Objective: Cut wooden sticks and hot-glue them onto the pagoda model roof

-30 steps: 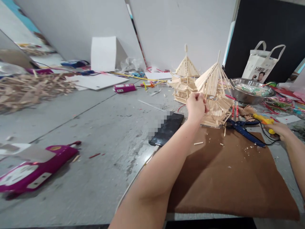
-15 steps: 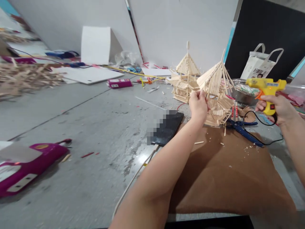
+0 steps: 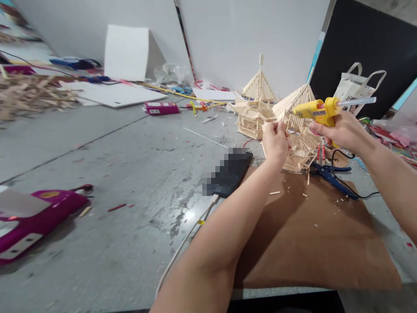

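A yellow glue gun (image 3: 314, 111) is gripped in my right hand (image 3: 342, 132), its nozzle pointing left, just above my left hand. A clear glue stick juts from its back. My left hand (image 3: 276, 139) is closed in a pinch at the nearer wooden stick model (image 3: 301, 148); whatever lies between the fingertips is too small to make out. That model has a sloped stick roof and a lower stick base. Behind it to the left stands a second stick model (image 3: 259, 102) with a pointed roof.
Blue pliers (image 3: 335, 180) lie right of the near model, on the edge of a brown sheet (image 3: 312, 243). A black phone (image 3: 233, 174) with a cable is left of it. Magenta devices (image 3: 39, 219) and a stick pile (image 3: 35, 95) are farther left.
My right hand has brought the glue gun leftward, and its nozzle is now near my left fingertips. My left hand stays pinched at the model. The view has shifted slightly.
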The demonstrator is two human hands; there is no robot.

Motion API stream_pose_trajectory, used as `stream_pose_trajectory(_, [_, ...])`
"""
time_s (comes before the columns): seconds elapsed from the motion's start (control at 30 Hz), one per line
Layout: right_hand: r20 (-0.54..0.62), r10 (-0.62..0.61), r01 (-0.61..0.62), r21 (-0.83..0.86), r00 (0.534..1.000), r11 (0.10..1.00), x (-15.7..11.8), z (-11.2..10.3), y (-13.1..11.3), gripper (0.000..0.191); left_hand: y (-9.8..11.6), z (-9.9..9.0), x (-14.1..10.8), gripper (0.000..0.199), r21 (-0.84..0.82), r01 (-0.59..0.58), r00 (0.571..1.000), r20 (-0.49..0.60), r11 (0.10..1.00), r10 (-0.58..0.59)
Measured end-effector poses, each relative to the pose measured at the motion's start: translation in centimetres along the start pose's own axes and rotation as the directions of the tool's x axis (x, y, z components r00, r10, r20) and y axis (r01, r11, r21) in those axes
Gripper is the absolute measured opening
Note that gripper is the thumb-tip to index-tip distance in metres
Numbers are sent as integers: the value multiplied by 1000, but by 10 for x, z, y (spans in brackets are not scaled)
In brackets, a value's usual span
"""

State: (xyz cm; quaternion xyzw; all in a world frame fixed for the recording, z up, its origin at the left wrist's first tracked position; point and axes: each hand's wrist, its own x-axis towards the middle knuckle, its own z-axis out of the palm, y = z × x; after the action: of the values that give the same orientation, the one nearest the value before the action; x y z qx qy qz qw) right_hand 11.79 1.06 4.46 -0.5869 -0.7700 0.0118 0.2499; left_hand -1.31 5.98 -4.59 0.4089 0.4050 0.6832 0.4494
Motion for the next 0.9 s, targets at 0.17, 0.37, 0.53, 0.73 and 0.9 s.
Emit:
stream_pose_trajectory(0.17, [11,16,-16,-24,1000,1000,0,0,-8,32,0,0,0,18,3,-11,1000,1,1000,11])
stream_pose_trajectory(0.37, [16,23,-22,-56,1000,998,1,0,-9,32,0,1,2,18,-8,-4,1000,10,1000,4])
stream_pose_trajectory(0.53, [29,12,-8,-110,1000,994,1,0,-9,37,-1,1,3,18,2,-1,1000,11,1000,1])
stream_pose_trajectory(0.73, [41,7,-1,-142,999,990,2,-1,-9,37,-1,0,3,19,-1,-8,1000,24,1000,8])
stream_pose_trajectory(0.9, [21,19,-16,-143,1000,990,3,-1,-10,34,2,1,1,19,-31,7,999,40,999,-5])
